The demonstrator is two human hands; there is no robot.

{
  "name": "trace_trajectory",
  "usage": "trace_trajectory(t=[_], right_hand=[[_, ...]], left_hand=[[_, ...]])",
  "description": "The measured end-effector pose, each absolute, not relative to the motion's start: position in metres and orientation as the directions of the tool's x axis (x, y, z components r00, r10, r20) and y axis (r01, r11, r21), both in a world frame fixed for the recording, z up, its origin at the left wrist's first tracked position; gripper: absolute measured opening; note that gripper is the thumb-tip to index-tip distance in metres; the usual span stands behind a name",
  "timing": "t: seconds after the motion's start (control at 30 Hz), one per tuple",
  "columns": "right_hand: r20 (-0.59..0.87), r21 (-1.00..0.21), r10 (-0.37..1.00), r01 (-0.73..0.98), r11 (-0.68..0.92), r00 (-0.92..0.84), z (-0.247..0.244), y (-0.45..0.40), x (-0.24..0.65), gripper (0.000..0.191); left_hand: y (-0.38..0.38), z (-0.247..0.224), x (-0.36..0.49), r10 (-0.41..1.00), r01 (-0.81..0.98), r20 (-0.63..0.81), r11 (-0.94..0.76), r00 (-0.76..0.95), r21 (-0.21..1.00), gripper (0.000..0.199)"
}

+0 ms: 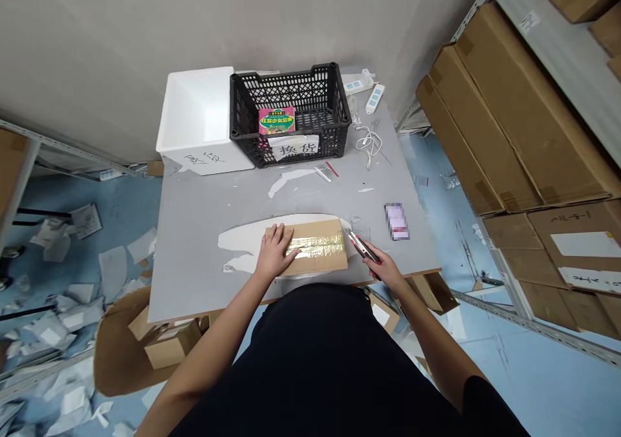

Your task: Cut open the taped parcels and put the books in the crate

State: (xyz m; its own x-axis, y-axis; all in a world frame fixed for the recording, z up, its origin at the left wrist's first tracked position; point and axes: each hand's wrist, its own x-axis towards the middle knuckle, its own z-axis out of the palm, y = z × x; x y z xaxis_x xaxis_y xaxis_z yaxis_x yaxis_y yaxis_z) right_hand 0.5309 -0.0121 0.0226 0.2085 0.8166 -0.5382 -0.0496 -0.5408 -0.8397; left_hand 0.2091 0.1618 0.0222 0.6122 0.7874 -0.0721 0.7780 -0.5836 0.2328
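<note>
A flat cardboard box point(272, 235) with shiny yellowish tape along its middle lies near the front edge of the table. My left hand point(275, 251) rests on the left end of the box, fingers spread and palm down. In my right hand point(384, 267) is a red and black utility knife point(363, 246), its tip close to the box's right end. Whether the tip touches the cardboard I cannot tell. Torn white paper point(237, 238) sticks out from under the box on the left.
At the back of the table point(194, 204) stand a white foam box point(194, 114) and a black crate point(301, 130) holding a colourful package. A phone point(397, 221) lies to the right, below a white cable point(369, 141). Stacked cartons point(524, 107) line the right; scraps litter the floor.
</note>
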Motion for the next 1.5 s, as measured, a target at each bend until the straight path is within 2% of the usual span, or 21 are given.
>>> trace_trajectory(t=[0.37, 0.7, 0.9, 1.07, 1.5], right_hand=[[-0.582, -0.812, 0.805, -0.028, -0.583, 0.114, 0.03, -0.013, 0.534, 0.074], [-0.595, -0.804, 0.801, -0.059, -0.592, 0.066, 0.032, -0.011, 0.539, 0.075], [-0.573, -0.818, 0.818, 0.033, -0.575, 0.058, 0.037, -0.008, 0.542, 0.073], [-0.586, -0.81, 0.81, 0.024, -0.587, 0.031, 0.045, -0.009, 0.541, 0.075], [-0.591, -0.806, 0.807, 0.015, -0.591, 0.018, 0.042, -0.03, 0.532, 0.072]], left_hand=[[0.161, 0.022, 0.214, 0.798, 0.802, -0.118, -0.566, 0.592, 0.192, 0.079], [0.165, 0.027, 0.22, 0.813, 0.83, -0.172, -0.528, 0.556, 0.182, 0.082], [0.175, 0.029, 0.227, 0.792, 0.812, -0.184, -0.556, 0.583, 0.179, 0.091], [0.172, 0.027, 0.226, 0.795, 0.803, -0.146, -0.555, 0.589, 0.217, 0.087], [0.167, 0.027, 0.224, 0.792, 0.795, -0.107, -0.579, 0.601, 0.178, 0.08]])
